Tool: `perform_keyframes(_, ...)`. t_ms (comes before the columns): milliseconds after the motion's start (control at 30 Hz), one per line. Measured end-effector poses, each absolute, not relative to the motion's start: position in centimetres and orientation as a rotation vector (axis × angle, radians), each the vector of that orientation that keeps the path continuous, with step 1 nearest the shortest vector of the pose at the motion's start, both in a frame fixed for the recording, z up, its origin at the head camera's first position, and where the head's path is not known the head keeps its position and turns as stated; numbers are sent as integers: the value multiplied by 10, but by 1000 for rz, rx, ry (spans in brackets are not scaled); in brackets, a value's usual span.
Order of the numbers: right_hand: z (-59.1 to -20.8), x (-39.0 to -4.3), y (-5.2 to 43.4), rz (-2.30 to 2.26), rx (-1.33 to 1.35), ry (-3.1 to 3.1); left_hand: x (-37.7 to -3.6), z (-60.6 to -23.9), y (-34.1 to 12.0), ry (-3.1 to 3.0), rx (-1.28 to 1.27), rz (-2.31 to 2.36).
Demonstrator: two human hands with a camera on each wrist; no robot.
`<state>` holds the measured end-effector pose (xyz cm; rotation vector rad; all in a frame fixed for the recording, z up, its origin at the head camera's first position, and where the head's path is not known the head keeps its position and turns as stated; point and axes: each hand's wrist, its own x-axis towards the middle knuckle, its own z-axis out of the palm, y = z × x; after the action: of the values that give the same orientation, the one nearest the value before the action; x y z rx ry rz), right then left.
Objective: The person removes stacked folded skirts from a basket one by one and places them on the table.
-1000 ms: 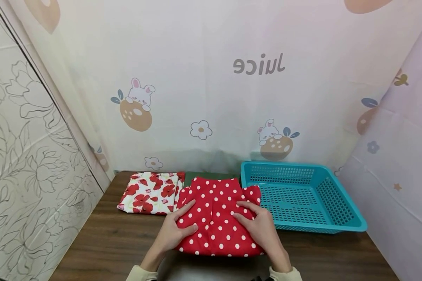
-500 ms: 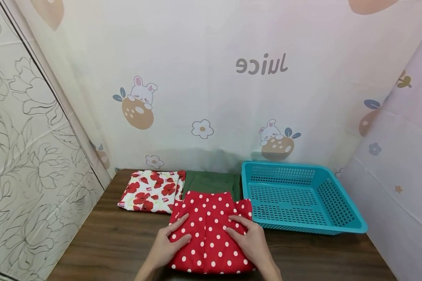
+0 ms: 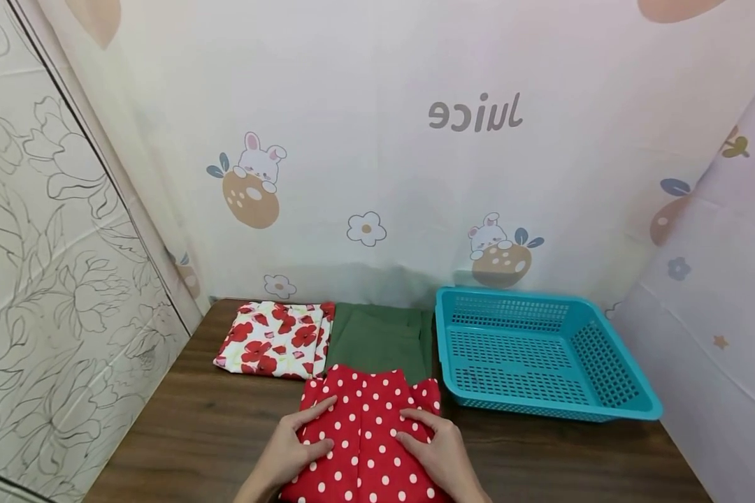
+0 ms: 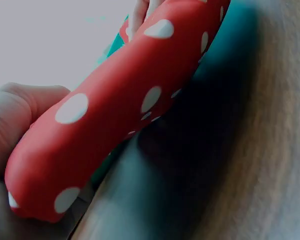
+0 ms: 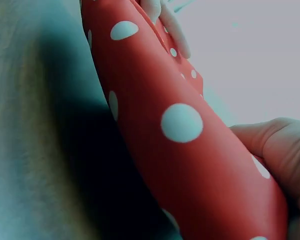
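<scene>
A folded red cloth with white polka dots (image 3: 368,426) is at the near edge of the brown table (image 3: 182,433). My left hand (image 3: 297,441) grips its left side and my right hand (image 3: 437,447) grips its right side, fingers spread over the top. In the left wrist view the red cloth (image 4: 125,115) curves over the left hand's thumb (image 4: 17,117), clear of the table. The right wrist view shows the same red cloth (image 5: 180,140) held beside the right hand's thumb (image 5: 282,147).
A folded green cloth (image 3: 380,339) lies just beyond the red one. A folded white cloth with red flowers (image 3: 273,340) is to its left. An empty turquoise plastic basket (image 3: 604,409) stands at the right. Printed curtains close in the back and both sides.
Both hands have drawn the polka-dot cloth toward me, off the green cloth, which now shows almost fully. The other cloths and the basket have stayed put.
</scene>
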<state>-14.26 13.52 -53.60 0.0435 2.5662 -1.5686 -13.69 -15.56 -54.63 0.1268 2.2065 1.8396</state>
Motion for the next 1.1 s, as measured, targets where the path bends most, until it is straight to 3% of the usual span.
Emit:
perform_keyframes(467,-554,-137,161,-1481,88,2397,-141,-549,-167,2238,178,1528)
perform_keyframes(1100,-546,-156,156,-1384,107,2541,-159,-556,-149,2473,178,1400)
